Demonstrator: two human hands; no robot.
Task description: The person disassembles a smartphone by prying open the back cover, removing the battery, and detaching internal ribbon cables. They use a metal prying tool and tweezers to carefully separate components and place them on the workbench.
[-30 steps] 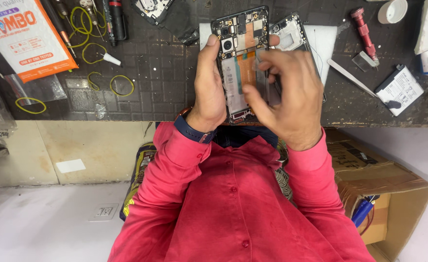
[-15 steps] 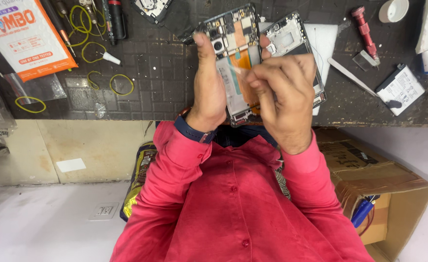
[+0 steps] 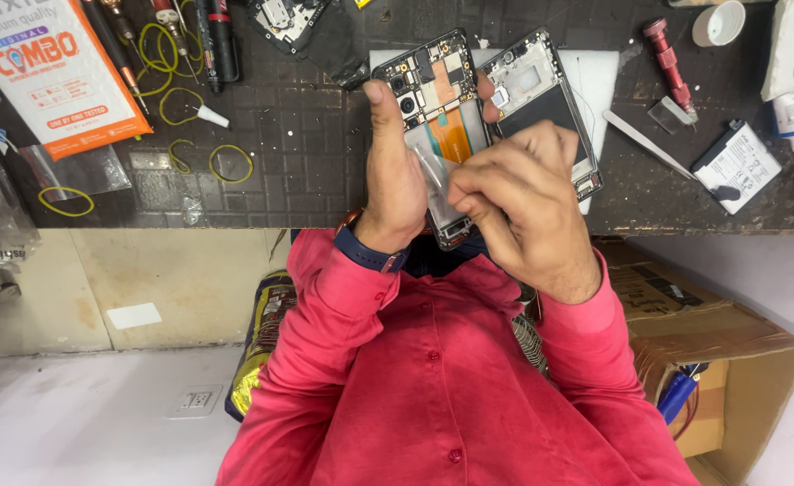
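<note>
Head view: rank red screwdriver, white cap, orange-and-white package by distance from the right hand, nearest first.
From the right hand:
1. Red screwdriver, on the mat up and toward the picture's right.
2. White cap, beyond it at the top edge.
3. Orange-and-white package, far across at the picture's top left.

Red shirt (image 3: 433,378), blk gridded mat (image 3: 298,144)

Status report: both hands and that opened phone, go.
Left hand grips opened phone. Right hand pinches clear film on it. Second phone frame lies alongside.
</note>
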